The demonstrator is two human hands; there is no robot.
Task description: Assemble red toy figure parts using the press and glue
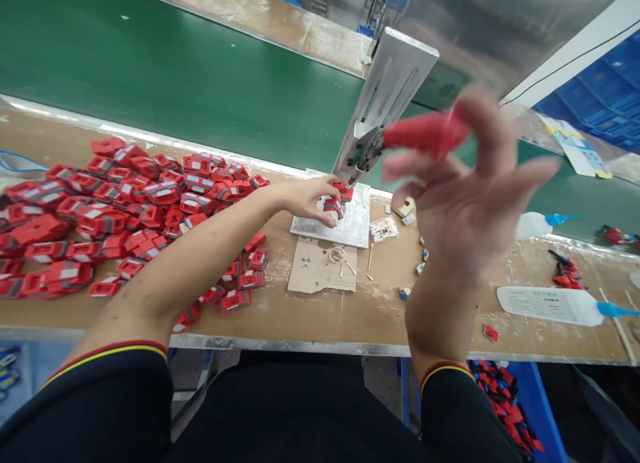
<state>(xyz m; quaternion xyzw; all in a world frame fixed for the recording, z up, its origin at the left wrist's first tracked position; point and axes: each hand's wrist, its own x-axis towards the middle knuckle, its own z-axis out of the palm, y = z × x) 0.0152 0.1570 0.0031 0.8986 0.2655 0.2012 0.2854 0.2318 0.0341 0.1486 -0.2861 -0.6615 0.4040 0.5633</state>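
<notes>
On the white metal base plate (pixel 320 231), my left hand (pixel 313 198) pinches a red and grey toy car body (pixel 334 208) between thumb and fingers. The car body sits under the tip of a toggle clamp (pixel 365 153) fixed to an upright metal bracket (pixel 387 76). Raised at the right, my right hand (pixel 460 190) is blurred, palm towards me. Its fingers hook round the clamp's red handle (pixel 420 134), while the thumb sticks out to the side. Another red piece (pixel 346 191) lies partly hidden beside the clamp tip.
A big heap of red car bodies (pixel 100 216) covers the table's left side. Below the plate lie cardboard (pixel 320 276) and cotton swabs (pixel 384 228). Glue bottles (pixel 550 305) with blue tips lie right. A green conveyor belt (pixel 200 83) runs behind; a blue bin (pixel 545 403) stands below right.
</notes>
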